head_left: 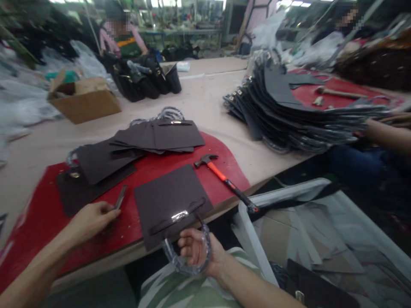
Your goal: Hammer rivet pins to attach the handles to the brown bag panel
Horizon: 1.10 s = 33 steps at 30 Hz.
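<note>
The left hand [96, 219] is pinched narrow around a small, slim metal tool [120, 197], held over a glossy red mat [229, 164] on the pale desk [213, 96]. The right hand [198, 251] is loosely open, palm up with the fingers half curled, and a curved handle wrapped in clear plastic [186, 268] crosses its palm at the near edge of the desk.

The handle belongs to a flat, dark brown rectangular panel [168, 188], which lies on the mat between the hands, its near edge by the desk's edge. A dark strap with a shiny metal plate [180, 215] runs across the panel's near part.

Right of the panel, a claw hammer with an orange and black handle [221, 175] lies with its head on the mat and its handle end past the desk edge. On the far left part of the mat, more dark brown panels [105, 158] lie overlapped. At far left stand an open brown cardboard box [86, 100] and black bags [144, 81], with a person in pink sleeves [120, 36] behind them. A thick stack of dark panels [276, 102] lies at far right.
</note>
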Tool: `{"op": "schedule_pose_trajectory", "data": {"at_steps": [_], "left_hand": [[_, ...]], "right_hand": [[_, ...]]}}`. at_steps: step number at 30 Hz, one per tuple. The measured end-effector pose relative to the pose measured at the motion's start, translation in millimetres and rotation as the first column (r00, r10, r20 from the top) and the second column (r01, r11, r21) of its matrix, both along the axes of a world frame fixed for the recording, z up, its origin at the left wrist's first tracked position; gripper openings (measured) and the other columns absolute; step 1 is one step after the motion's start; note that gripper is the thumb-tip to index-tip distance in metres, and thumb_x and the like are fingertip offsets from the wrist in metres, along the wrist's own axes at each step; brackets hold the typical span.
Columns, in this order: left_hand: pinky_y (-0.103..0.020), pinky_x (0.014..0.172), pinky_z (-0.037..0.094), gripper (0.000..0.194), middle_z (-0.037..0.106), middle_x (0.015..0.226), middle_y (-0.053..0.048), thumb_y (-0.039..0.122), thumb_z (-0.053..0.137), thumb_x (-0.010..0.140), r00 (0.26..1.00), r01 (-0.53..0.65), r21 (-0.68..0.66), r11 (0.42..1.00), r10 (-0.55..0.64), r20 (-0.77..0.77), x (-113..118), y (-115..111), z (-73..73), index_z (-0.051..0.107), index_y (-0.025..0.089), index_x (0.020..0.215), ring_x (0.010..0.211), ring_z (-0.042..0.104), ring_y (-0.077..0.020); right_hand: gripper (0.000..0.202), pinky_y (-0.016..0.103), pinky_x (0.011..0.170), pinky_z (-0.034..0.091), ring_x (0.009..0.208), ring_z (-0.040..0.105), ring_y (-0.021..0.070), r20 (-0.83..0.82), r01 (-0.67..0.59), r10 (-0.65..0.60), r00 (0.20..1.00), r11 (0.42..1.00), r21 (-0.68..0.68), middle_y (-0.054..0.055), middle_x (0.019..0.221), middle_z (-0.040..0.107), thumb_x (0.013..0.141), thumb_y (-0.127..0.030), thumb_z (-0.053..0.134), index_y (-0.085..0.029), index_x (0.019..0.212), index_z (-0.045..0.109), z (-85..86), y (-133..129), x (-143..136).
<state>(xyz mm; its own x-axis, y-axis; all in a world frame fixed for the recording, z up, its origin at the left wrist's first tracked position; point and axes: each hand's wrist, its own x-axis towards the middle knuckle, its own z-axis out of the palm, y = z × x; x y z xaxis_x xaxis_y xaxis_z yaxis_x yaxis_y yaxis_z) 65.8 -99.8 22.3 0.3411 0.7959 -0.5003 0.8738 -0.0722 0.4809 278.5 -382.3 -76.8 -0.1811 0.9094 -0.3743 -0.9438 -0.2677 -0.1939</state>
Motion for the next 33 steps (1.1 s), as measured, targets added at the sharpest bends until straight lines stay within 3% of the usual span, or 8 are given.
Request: {"op": "schedule_pose_trajectory", "data": {"at_steps": [2,5,9,14,18,23,26,33], "left_hand": [[-0.031,0.053,0.049,0.031,0.064,0.06,0.002,0.049,0.08,0.055,0.916,-0.197,-0.24,0.951,0.266,0.302,-4,-5,-6.1,0.067,0.024,0.066,0.056,0.059,-0.0198],[-0.032,0.061,0.057,0.039,0.071,0.076,-0.002,0.037,0.089,0.042,0.632,-0.379,-0.456,0.805,0.585,0.508,1,-32,3.9,0.072,0.021,0.074,0.066,0.064,-0.02],[-0.029,0.063,0.057,0.045,0.071,0.08,-0.008,0.031,0.089,0.05,0.455,-0.351,-0.488,0.8,0.6,0.657,29,-76,17.7,0.071,0.012,0.087,0.069,0.066,-0.0178],[-0.028,0.066,0.054,0.038,0.07,0.084,-0.006,0.042,0.08,0.072,0.467,-0.173,-0.348,0.922,0.388,0.795,49,-99,-3.4,0.066,0.013,0.093,0.07,0.067,-0.0166],[-0.025,0.072,0.053,0.032,0.071,0.085,-0.007,0.042,0.07,0.084,0.585,-0.076,-0.153,0.985,0.168,0.793,52,-109,-18.5,0.066,0.013,0.097,0.078,0.068,-0.0159],[-0.028,0.08,0.055,0.033,0.072,0.094,-0.01,0.042,0.066,0.088,0.526,-0.072,-0.168,0.983,0.18,0.831,50,-111,-24.2,0.065,0.013,0.102,0.086,0.071,-0.0184],[-0.027,0.079,0.055,0.031,0.073,0.096,-0.01,0.041,0.067,0.088,0.521,-0.121,-0.132,0.984,0.176,0.835,46,-112,-24.8,0.066,0.013,0.102,0.088,0.071,-0.0187],[-0.027,0.082,0.056,0.027,0.073,0.101,-0.01,0.038,0.067,0.089,0.501,-0.156,-0.105,0.982,0.17,0.849,38,-118,-21.2,0.067,0.015,0.102,0.092,0.072,-0.0199]], "right_hand": [[0.045,0.027,0.059,0.049,0.076,0.065,0.0213,0.068,-0.027,0.023,0.997,0.998,0.063,0.013,0.095,0.068,0.079,-0.043,0.076,-0.008,0.105,0.064,-4.7,9,-3],[0.055,0.031,0.066,0.052,0.09,0.065,0.024,0.089,-0.069,0.057,0.994,0.987,0.146,0.015,0.106,0.066,0.074,-0.048,0.08,-0.008,0.109,0.066,2.9,22,-8],[0.076,0.038,0.081,0.053,0.113,0.057,0.0295,0.066,-0.109,0.093,0.993,0.946,0.304,0.015,0.125,0.06,0.06,-0.057,0.089,-0.015,0.118,0.064,15.4,28,-8],[0.097,0.049,0.094,0.048,0.119,0.053,0.0338,0.127,-0.151,0.118,0.985,0.946,0.287,0.013,0.129,0.056,0.045,-0.069,0.092,-0.022,0.124,0.062,14.0,20,0],[0.074,0.039,0.082,0.05,0.09,0.063,0.0259,0.302,-0.067,0.021,0.953,0.987,0.145,0.009,0.102,0.066,0.058,-0.071,0.086,-0.02,0.109,0.069,19.1,21,-13],[0.052,0.031,0.064,0.042,0.06,0.052,0.017,0.549,-0.069,0.063,0.834,0.998,-0.01,0.004,0.063,0.06,0.075,-0.066,0.076,-0.015,0.07,0.067,25.1,42,-36],[0.052,0.029,0.059,0.036,0.057,0.047,0.0154,0.657,-0.119,0.132,0.743,0.991,-0.064,0.004,0.06,0.057,0.079,-0.062,0.073,-0.015,0.06,0.065,27.9,46,-37],[0.042,0.032,0.069,0.039,0.067,0.052,0.0184,0.661,-0.115,0.179,0.728,0.984,-0.139,0.005,0.067,0.061,0.072,-0.054,0.079,-0.014,0.061,0.068,25.7,40,-28]]}}
